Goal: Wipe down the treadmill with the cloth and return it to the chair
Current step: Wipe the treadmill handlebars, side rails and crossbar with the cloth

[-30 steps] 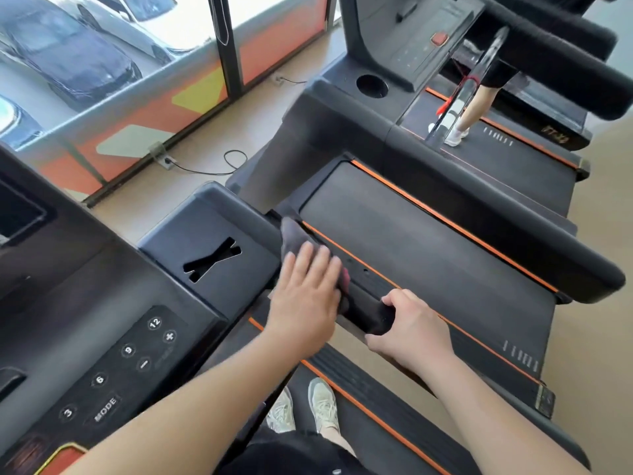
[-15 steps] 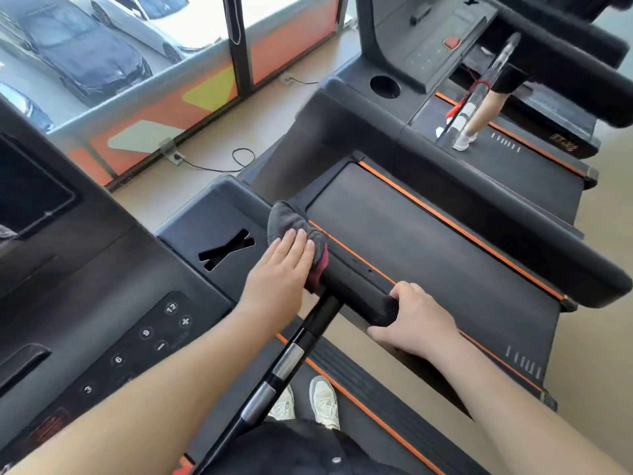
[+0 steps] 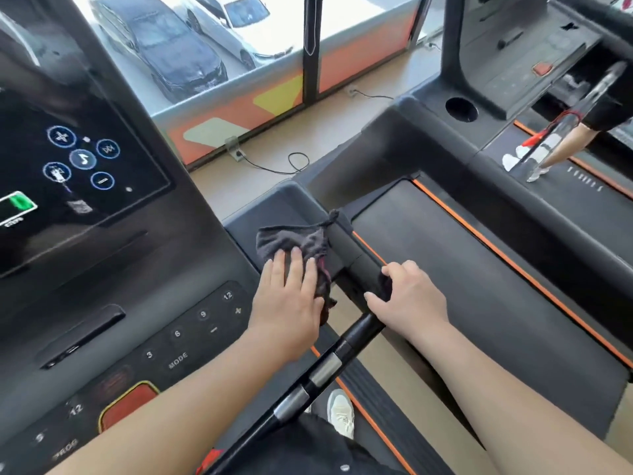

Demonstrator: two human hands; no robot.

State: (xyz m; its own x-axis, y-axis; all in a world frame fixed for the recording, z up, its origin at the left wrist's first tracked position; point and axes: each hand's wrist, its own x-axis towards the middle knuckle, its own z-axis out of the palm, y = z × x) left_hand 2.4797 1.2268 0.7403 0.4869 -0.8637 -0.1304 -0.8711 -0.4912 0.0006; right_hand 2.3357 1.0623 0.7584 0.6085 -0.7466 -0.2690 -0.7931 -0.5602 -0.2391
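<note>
A dark grey cloth [image 3: 291, 240] with a pink edge lies bunched on the right side panel of my treadmill's console [image 3: 144, 337], beside the padded handrail [image 3: 349, 250]. My left hand [image 3: 291, 296] presses flat on the cloth with straight fingers. My right hand [image 3: 407, 298] grips the near end of the handrail, fingers curled round it. A black and silver crossbar [image 3: 318, 375] runs down from the rail toward my body. No chair is in view.
The console screen [image 3: 75, 166] glows at left, with buttons below it. A neighbouring treadmill belt [image 3: 479, 269] with orange trim lies to the right. Beyond it a person's leg [image 3: 561, 149] is on a third treadmill. A window, a floor socket and a cable [image 3: 274, 166] lie ahead.
My left hand has slid the cloth from the handrail's far end leftward onto the console's side panel. My right hand kept its grip. The view has tilted up toward the screen.
</note>
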